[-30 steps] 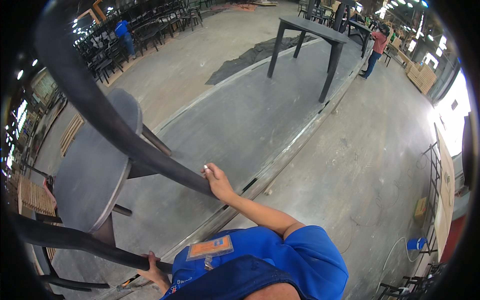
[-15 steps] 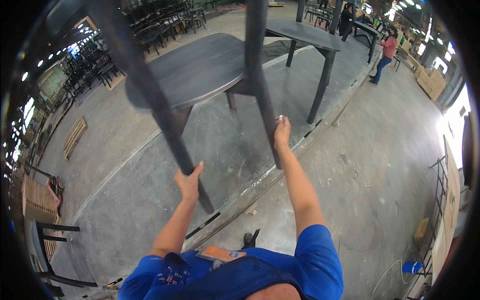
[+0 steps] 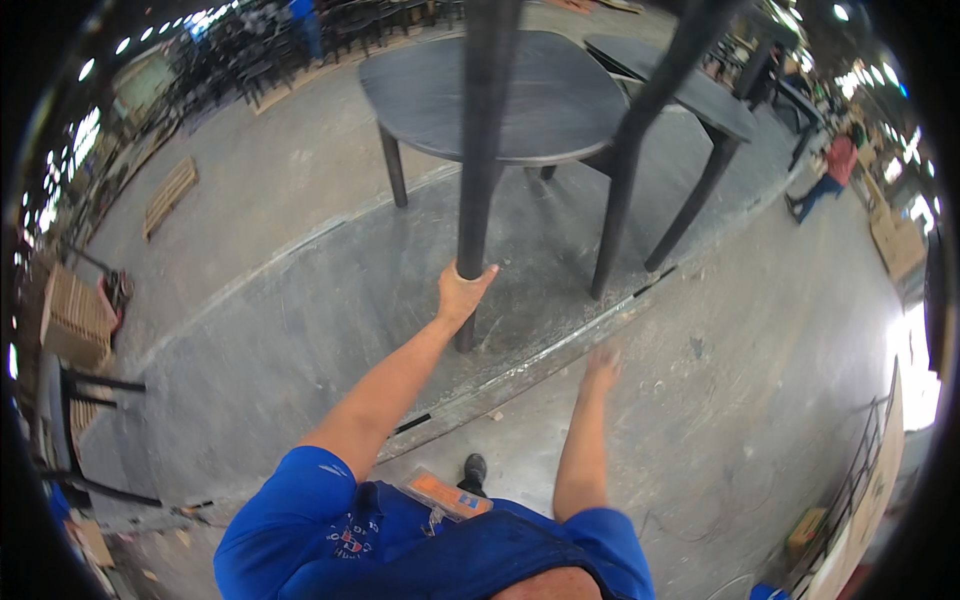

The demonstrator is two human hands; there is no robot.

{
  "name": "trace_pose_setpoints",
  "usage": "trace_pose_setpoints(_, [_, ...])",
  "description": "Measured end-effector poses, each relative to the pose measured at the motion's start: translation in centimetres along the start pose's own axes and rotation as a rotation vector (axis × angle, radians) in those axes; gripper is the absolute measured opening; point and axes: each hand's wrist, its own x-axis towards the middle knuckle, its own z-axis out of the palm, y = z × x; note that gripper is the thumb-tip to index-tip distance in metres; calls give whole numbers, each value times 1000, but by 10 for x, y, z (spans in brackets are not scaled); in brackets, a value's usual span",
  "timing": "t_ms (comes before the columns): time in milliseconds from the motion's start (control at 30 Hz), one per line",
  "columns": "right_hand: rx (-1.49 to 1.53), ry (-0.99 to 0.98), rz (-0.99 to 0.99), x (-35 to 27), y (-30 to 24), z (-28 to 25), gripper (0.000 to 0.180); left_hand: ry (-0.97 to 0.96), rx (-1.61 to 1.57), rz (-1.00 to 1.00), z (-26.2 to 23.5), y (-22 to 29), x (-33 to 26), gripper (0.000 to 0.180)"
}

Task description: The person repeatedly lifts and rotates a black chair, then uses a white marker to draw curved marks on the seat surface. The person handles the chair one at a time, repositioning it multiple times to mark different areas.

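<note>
A dark wooden chair (image 3: 500, 105) stands on the long grey platform (image 3: 300, 330) in front of me, its two tall back posts nearest me. My left hand (image 3: 463, 295) is closed around the lower part of its left back leg, thumb sticking out to the right. Apart from the chair, my right hand (image 3: 602, 365) hangs over the floor just beyond the platform's near edge. It holds nothing visible, and motion smears its fingers. Just behind and to the right, a second dark chair (image 3: 715, 115) stands on the same platform.
Another dark chair (image 3: 75, 430) is at the far left. A wooden pallet (image 3: 170, 198) lies on the floor beyond the platform. A person in a red top (image 3: 838, 165) is at the far right. Rows of dark chairs fill the back. A board (image 3: 855, 500) leans at the right.
The chair has come down and shifted right, its legs now on the platform. My right hand has let go of its right leg and dropped lower. My left hand moved up and right with its leg.
</note>
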Motion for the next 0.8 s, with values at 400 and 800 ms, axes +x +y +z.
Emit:
trace_pose_setpoints(400, [-1002,-7,610,-166,1,-258,35,-20,204,-316,-222,-193,-335,51])
trace_pose_setpoints(800, [-1216,-436,375,-316,123,-139,24,1749,221,-850,-654,-371,-567,64])
